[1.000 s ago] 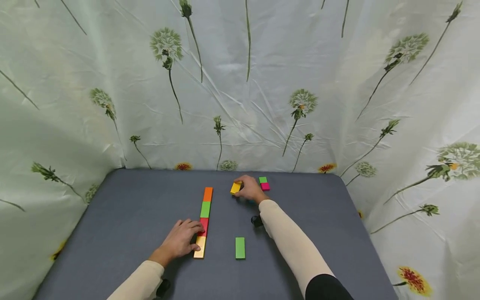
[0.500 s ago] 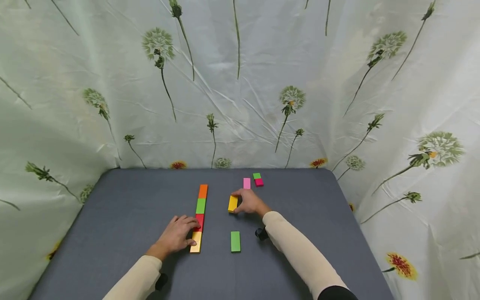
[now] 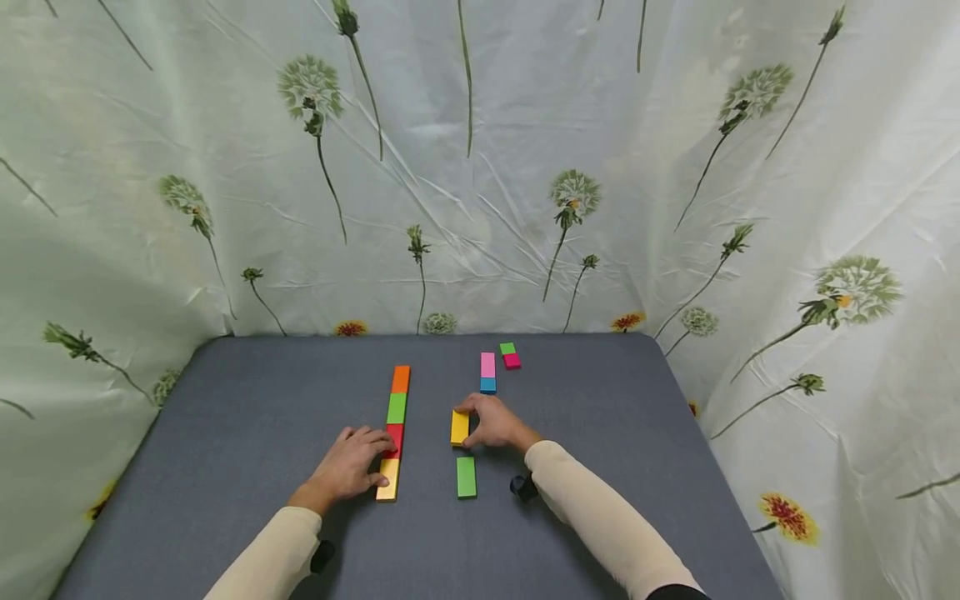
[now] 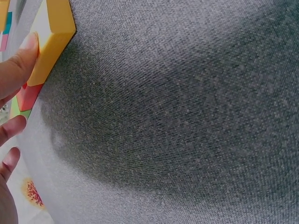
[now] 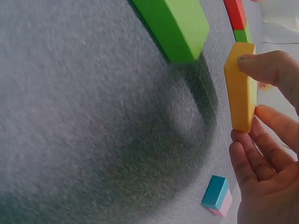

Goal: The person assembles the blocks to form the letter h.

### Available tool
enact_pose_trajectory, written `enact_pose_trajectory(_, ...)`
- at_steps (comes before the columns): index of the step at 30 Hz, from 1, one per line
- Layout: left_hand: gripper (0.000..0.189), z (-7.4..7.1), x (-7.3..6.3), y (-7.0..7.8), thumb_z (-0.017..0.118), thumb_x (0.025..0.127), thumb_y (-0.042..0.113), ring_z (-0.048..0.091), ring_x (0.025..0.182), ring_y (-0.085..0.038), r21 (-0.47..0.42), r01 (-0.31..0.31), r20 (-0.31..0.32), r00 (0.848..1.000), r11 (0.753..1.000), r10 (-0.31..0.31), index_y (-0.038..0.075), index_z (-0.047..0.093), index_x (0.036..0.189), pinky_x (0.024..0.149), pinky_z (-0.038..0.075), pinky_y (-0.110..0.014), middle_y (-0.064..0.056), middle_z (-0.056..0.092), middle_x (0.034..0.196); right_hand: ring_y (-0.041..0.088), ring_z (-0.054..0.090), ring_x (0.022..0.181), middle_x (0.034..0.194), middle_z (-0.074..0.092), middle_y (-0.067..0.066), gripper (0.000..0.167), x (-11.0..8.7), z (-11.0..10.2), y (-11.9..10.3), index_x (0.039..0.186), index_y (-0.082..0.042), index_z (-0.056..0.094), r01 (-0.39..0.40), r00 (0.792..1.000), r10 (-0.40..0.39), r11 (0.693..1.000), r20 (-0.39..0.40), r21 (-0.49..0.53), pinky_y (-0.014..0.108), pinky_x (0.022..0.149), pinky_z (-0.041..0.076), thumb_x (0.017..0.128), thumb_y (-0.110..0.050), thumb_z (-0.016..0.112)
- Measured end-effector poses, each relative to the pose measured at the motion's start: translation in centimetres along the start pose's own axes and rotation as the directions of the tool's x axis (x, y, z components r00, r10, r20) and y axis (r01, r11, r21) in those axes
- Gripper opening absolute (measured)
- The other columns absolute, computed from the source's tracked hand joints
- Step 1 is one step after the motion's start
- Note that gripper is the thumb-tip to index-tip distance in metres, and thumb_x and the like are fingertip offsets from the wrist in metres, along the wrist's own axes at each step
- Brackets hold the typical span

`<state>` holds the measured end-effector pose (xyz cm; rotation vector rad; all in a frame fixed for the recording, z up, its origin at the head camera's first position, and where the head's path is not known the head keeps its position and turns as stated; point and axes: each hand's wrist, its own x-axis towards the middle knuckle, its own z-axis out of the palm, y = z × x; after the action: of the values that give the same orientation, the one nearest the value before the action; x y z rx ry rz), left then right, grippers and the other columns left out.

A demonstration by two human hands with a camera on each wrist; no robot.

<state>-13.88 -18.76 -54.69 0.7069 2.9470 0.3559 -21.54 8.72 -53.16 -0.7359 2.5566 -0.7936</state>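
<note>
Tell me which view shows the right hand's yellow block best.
Right wrist: the yellow block appears largest there, most of it uncovered. Head view: small, in the right hand; left wrist: apparently just a corner sliver.

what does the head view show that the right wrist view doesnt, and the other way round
Only the head view: the orange block and gold block at either end of the row, plus the green-and-magenta pair near the far edge of the table.

Only the right wrist view: the palm-side fingers of the right hand and the far end face of the lone green block.

Both: the right hand pinching the yellow block, the lone green block, the row's red block, the blue block and the pink block.
</note>
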Motion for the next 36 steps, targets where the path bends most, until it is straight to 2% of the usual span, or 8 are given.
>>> enact_pose_trajectory(6, 0.049, 0.1, 0.2, -0.2, 0.086, 0.068, 0.033, 0.055, 0.105, -0.023, 0.015, -0.021, -0.002, 1.000, 1.000, 0.021, 0.011, 0.070, 0.109, 0.089, 0.038, -0.045, -0.002, 0.065, 0.114, 0.025, 0.053, 0.116, 0.125, 0.058, 0.008, 0.058, -0.6, 0.4, 0.1, 0.128, -0.005, 0.061, -0.008, 1.000, 0.008, 1.000, 0.000, 0.014, 0.040, 0.101, 0.041, 0.074, -0.011, 0.083)
enact_pose_trajectory(16, 0.048, 0.2, -0.1, -0.3, 0.087, 0.068, 0.032, 0.054, 0.104, -0.023, -0.002, -0.017, -0.008, 1.000, 1.000, 0.017, 0.010, 0.070, 0.107, 0.089, 0.037, -0.045, -0.002, 0.065, 0.113, 0.022, 0.054, 0.112, 0.123, 0.060, 0.005, 0.056, -0.8, 1.0, 0.4, 0.126, -0.007, 0.063, -0.006, 1.000, 0.006, 1.000, 0.015, 0.008, 0.039, 0.101, 0.041, 0.074, -0.013, 0.083)
enact_pose_trajectory(26, 0.047, 0.6, -0.1, -0.2, 0.087, 0.067, 0.033, 0.055, 0.102, -0.021, 0.022, -0.021, -0.037, 0.999, 1.000, 0.022, 0.012, 0.070, 0.106, 0.088, 0.038, -0.044, -0.001, 0.065, 0.112, 0.019, 0.055, 0.111, 0.121, 0.060, 0.002, 0.054, -1.1, 1.6, 1.1, 0.125, -0.007, 0.063, -0.017, 0.999, 0.015, 0.999, 0.030, 0.050, 0.037, 0.100, 0.041, 0.075, -0.012, 0.083)
enact_pose_trajectory(36, 0.046, 0.5, 0.1, -0.2, 0.087, 0.068, 0.031, 0.055, 0.103, -0.022, 0.014, -0.009, -0.031, 0.999, 1.000, 0.009, 0.012, 0.070, 0.107, 0.090, 0.037, -0.045, -0.001, 0.065, 0.113, 0.019, 0.055, 0.110, 0.119, 0.060, 0.002, 0.054, -1.4, 1.7, 1.5, 0.125, -0.006, 0.063, -0.014, 1.000, 0.013, 0.993, 0.012, 0.121, 0.036, 0.099, 0.042, 0.074, -0.009, 0.082)
